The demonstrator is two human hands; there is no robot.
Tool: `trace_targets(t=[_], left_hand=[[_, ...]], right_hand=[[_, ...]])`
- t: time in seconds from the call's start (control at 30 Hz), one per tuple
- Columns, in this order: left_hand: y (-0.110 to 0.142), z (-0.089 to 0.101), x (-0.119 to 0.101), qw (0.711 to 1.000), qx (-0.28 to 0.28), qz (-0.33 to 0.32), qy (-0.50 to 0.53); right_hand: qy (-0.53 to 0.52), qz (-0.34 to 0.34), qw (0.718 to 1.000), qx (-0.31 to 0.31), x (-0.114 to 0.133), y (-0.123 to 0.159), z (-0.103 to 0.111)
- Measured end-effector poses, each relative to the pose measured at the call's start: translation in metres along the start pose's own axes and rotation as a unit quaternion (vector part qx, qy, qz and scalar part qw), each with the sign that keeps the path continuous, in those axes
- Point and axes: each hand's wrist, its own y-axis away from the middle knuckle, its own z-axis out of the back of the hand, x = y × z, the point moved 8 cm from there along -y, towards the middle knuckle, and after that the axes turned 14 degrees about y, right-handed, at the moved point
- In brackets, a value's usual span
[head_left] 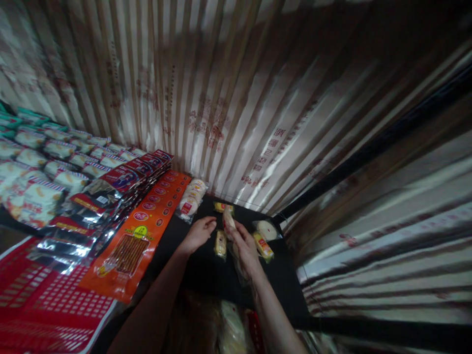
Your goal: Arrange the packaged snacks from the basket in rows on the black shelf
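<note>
My right hand [244, 246] is closed on a small clear snack packet [228, 220] with a red label, lifted just above a dark shelf surface [206, 270]. My left hand [199, 234] rests on the dark surface beside it, fingers loosely curled, holding nothing that I can see. A yellow-labelled packet [220, 244] lies between the two hands. Another yellow packet [263, 246] lies right of my right hand, and a third [223, 207] lies just beyond it. A round white packet [266, 229] sits at the far right.
A bag of pale round snacks [191, 199] lies beyond my left hand. To the left run rows of orange packs [142, 231], silver-and-red packs [110, 189] and white packs [40, 167]. Striped packaging [228, 108] hangs behind as a wall. A bag of goods [228, 329] sits below my arms.
</note>
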Motion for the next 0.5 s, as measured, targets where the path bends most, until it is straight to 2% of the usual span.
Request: trace_targets(t=[0.07, 0.17, 0.27, 0.33, 0.4, 0.5], left_hand=[[0.000, 0.002, 0.001, 0.996, -0.005, 0.017, 0.087], [0.003, 0.011, -0.002, 0.983, -0.038, 0.032, 0.179], [0.006, 0.021, -0.004, 0.972, -0.067, 0.056, 0.219], [0.006, 0.027, -0.005, 0.968, -0.080, 0.063, 0.228], [0.006, 0.033, -0.005, 0.968, -0.085, 0.057, 0.231], [0.003, 0.045, -0.007, 0.979, -0.091, 0.030, 0.179]], right_hand=[[-0.133, -0.066, 0.988, 0.035, -0.005, 0.007, -0.019], [-0.262, -0.148, 0.952, 0.055, -0.014, 0.014, -0.039], [-0.342, -0.181, 0.918, 0.092, -0.012, 0.016, -0.056], [-0.364, -0.190, 0.904, 0.116, -0.009, 0.016, -0.065], [-0.349, -0.203, 0.908, 0.115, -0.010, 0.016, -0.069], [-0.252, -0.192, 0.943, 0.099, -0.015, 0.014, -0.069]])
